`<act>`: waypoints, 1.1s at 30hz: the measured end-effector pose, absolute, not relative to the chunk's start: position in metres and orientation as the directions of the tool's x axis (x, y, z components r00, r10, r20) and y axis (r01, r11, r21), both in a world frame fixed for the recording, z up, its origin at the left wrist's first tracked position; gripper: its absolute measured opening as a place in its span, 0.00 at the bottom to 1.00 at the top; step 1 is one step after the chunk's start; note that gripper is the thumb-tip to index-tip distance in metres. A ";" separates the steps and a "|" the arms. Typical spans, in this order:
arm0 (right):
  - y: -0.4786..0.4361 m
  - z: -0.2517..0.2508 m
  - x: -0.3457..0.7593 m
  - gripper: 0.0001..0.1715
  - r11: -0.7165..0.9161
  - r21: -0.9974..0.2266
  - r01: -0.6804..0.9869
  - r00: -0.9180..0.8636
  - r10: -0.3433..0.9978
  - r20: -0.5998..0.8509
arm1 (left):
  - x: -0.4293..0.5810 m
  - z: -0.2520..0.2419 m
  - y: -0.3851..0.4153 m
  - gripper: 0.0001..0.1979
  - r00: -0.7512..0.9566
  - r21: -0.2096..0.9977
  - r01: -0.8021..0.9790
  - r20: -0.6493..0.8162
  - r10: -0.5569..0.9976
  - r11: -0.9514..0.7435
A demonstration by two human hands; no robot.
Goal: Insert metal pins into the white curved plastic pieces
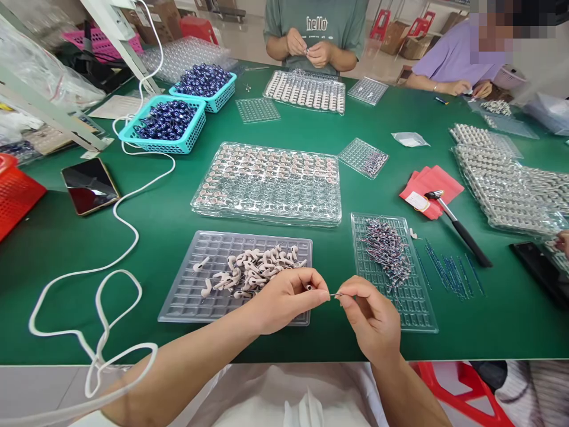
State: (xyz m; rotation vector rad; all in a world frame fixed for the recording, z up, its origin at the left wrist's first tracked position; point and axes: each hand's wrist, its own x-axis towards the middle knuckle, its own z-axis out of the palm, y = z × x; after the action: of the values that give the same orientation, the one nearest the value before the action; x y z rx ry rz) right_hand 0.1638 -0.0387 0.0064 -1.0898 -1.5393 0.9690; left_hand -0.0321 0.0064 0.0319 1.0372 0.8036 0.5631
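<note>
My left hand [291, 299] is closed in a pinch over the front of a grey tray [178, 302]. Between its fingers shows part of a small pale earbud shell [309, 287], mostly covered. Thumb and forefinger of my right hand [376, 320] pinch a thin wire [335, 295] that spans the short gap between both hands' fingertips. Many loose earbud shells [258, 267] with stems lie heaped in the grey tray. Right of my hands, a clear tray [418, 317] carries a pile of small wired parts [389, 249].
Ahead lie stacked clear blister trays [267, 207]. Blue baskets [195, 133] of dark shiny pieces, a phone [91, 185] and a white cable [128, 222] are leftward. A hammer [462, 228], red packets [444, 184] and blue strips [448, 276] lie rightward. Two people [317, 35] work opposite.
</note>
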 end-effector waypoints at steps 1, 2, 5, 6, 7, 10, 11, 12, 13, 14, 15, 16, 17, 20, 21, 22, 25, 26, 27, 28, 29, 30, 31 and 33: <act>-0.038 0.007 0.164 0.11 0.274 -0.947 0.167 -0.113 0.959 0.258 | -0.032 0.032 0.006 0.12 0.597 0.910 -0.045 -0.307 0.741 0.413; -0.038 0.007 0.164 0.10 0.270 -0.950 0.157 -0.108 0.961 0.255 | -0.032 0.032 0.006 0.12 0.599 0.910 -0.049 -0.302 0.741 0.411; -0.038 0.007 0.165 0.09 0.260 -0.956 0.134 -0.104 0.963 0.247 | -0.033 0.031 0.005 0.11 0.605 0.917 -0.061 -0.279 0.746 0.393; -0.037 0.006 0.165 0.09 0.256 -0.958 0.129 -0.104 0.964 0.243 | -0.033 0.031 0.005 0.11 0.605 0.920 -0.063 -0.272 0.748 0.386; -0.038 0.006 0.165 0.09 0.248 -0.961 0.126 -0.106 0.966 0.236 | -0.033 0.031 0.005 0.12 0.606 0.923 -0.063 -0.267 0.750 0.379; -0.038 0.006 0.164 0.08 0.231 -0.966 0.117 -0.108 0.970 0.219 | -0.032 0.031 0.004 0.11 0.603 0.927 -0.061 -0.261 0.754 0.369; -0.038 0.007 0.164 0.08 0.231 -0.966 0.116 -0.108 0.970 0.219 | -0.032 0.031 0.004 0.11 0.602 0.928 -0.061 -0.260 0.755 0.367; -0.038 0.007 0.164 0.08 0.233 -0.966 0.114 -0.109 0.969 0.221 | -0.032 0.031 0.004 0.11 0.602 0.929 -0.061 -0.259 0.755 0.366; -0.037 0.007 0.164 0.08 0.235 -0.966 0.113 -0.110 0.969 0.223 | -0.032 0.031 0.004 0.11 0.602 0.929 -0.061 -0.257 0.756 0.364; -0.037 0.008 0.165 0.08 0.236 -0.966 0.110 -0.108 0.969 0.224 | -0.032 0.031 0.004 0.11 0.602 0.930 -0.059 -0.256 0.757 0.361; -0.037 0.008 0.165 0.08 0.234 -0.967 0.106 -0.104 0.969 0.223 | -0.033 0.031 0.005 0.11 0.599 0.933 -0.056 -0.254 0.760 0.356; -0.037 0.007 0.166 0.08 0.230 -0.968 0.100 -0.096 0.971 0.220 | -0.033 0.031 0.005 0.11 0.594 0.935 -0.053 -0.252 0.764 0.350; -0.038 0.007 0.167 0.08 0.224 -0.970 0.091 -0.083 0.973 0.217 | -0.033 0.031 0.005 0.11 0.590 0.938 -0.049 -0.250 0.767 0.343; -0.038 0.004 0.170 0.08 0.212 -0.975 0.065 -0.032 0.977 0.210 | -0.034 0.030 0.005 0.10 0.579 0.940 -0.039 -0.255 0.775 0.338; -0.038 0.003 0.170 0.08 0.214 -0.975 0.058 -0.018 0.977 0.213 | -0.035 0.030 0.005 0.10 0.573 0.938 -0.034 -0.265 0.775 0.345; -0.038 0.003 0.170 0.09 0.218 -0.974 0.055 -0.005 0.976 0.218 | -0.035 0.030 0.005 0.10 0.567 0.935 -0.026 -0.279 0.775 0.355; -0.038 0.002 0.170 0.09 0.227 -0.972 0.064 0.026 0.973 0.229 | -0.036 0.031 0.006 0.09 0.556 0.914 -0.041 -0.316 0.769 0.404; -0.038 0.002 0.170 0.08 0.225 -0.972 0.072 0.038 0.973 0.228 | -0.036 0.031 0.007 0.08 0.566 0.894 -0.076 -0.326 0.757 0.442; -0.038 0.002 0.170 0.08 0.221 -0.972 0.079 0.048 0.973 0.225 | -0.036 0.031 0.008 0.08 0.580 0.866 -0.124 -0.333 0.744 0.484; -0.038 0.001 0.169 0.08 0.214 -0.973 0.086 0.058 0.974 0.220 | -0.036 0.031 0.008 0.10 0.593 0.832 -0.175 -0.337 0.731 0.526; -0.038 0.001 0.169 0.08 0.208 -0.974 0.091 0.067 0.974 0.214 | -0.036 0.031 0.009 0.12 0.603 0.797 -0.221 -0.341 0.721 0.562; -0.039 0.001 0.169 0.07 0.200 -0.975 0.094 0.076 0.975 0.207 | -0.035 0.031 0.009 0.14 0.607 0.771 -0.252 -0.345 0.716 0.585; -0.039 0.001 0.169 0.07 0.193 -0.976 0.096 0.085 0.976 0.202 | -0.035 0.030 0.009 0.14 0.605 0.758 -0.268 -0.347 0.716 0.594; -0.039 0.000 0.169 0.06 0.187 -0.978 0.096 0.105 0.975 0.196 | -0.034 0.029 0.009 0.12 0.605 0.764 -0.267 -0.342 0.719 0.588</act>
State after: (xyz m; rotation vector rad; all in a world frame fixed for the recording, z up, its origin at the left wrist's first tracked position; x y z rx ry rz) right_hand 0.1691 -0.0391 -0.0001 -1.1777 -1.2713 0.9422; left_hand -0.0345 0.0093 0.0288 0.7274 0.7005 0.6331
